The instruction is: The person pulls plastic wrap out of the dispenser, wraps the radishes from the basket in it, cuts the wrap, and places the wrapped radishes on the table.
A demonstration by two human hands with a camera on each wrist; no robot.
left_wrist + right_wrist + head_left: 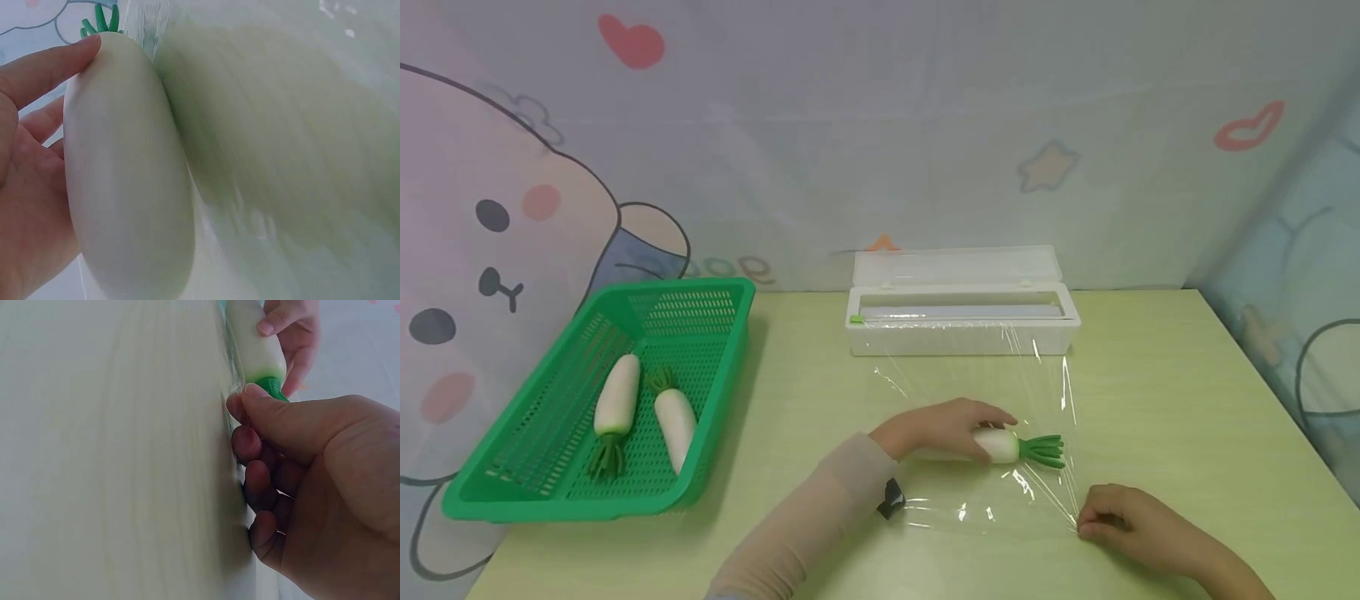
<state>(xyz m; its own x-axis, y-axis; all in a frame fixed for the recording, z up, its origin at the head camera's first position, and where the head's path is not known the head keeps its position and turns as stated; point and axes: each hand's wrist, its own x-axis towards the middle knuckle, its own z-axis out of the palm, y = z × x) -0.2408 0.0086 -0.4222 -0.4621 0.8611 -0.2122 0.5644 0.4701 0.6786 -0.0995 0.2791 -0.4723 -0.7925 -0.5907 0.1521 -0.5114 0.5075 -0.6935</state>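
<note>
A white radish (998, 446) with green stems lies on a sheet of clear cling film (970, 521) in the middle of the table. My left hand (951, 427) holds the radish from above. In the left wrist view, the thumb and fingers (47, 72) lie around its body, near the stem end. At the film's near right corner, my right hand (1131, 525) pinches the film between thumb and forefinger, its other fingers curled. The right wrist view shows this pinch close to the green stems (270, 386). The film runs back to a white dispenser box (962, 340).
On the left stands a green plastic basket (700, 492) with two more white radishes (617, 396) in it. The dispenser's lid (955, 265) is raised against the printed cloth backdrop (887, 125). A small black piece (891, 498) shows beside the left sleeve.
</note>
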